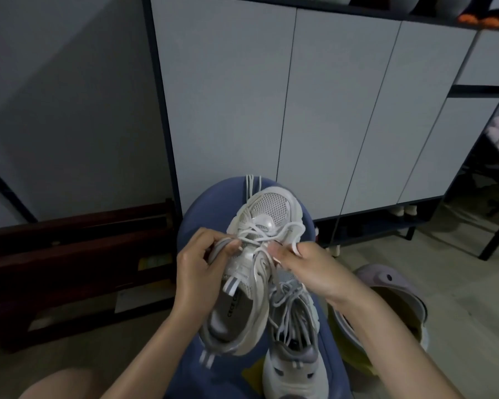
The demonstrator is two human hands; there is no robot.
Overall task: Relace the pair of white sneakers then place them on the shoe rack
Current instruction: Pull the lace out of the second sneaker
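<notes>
A white sneaker (267, 210) lies on a blue cushion (208, 205) in front of me, toe pointing away. Its white lace (285, 228) crosses loosely over the tongue. My left hand (193, 263) grips the sneaker's left side near the eyelets, fingers curled. My right hand (308, 269) pinches a loop of the lace at the right side. A second white sneaker (294, 367) lies under and to the right of the first, heel toward me, its grey lace (291, 306) threaded loosely. Two lace ends (251, 184) hang over the cushion's far edge.
A cabinet with pale doors (329, 96) stands right behind the cushion, with an open low shelf (386, 223) beneath holding small things. A dark wooden frame (78, 249) lies at the left. A lilac clog (386, 280) and a yellow-lined one sit on the floor at the right.
</notes>
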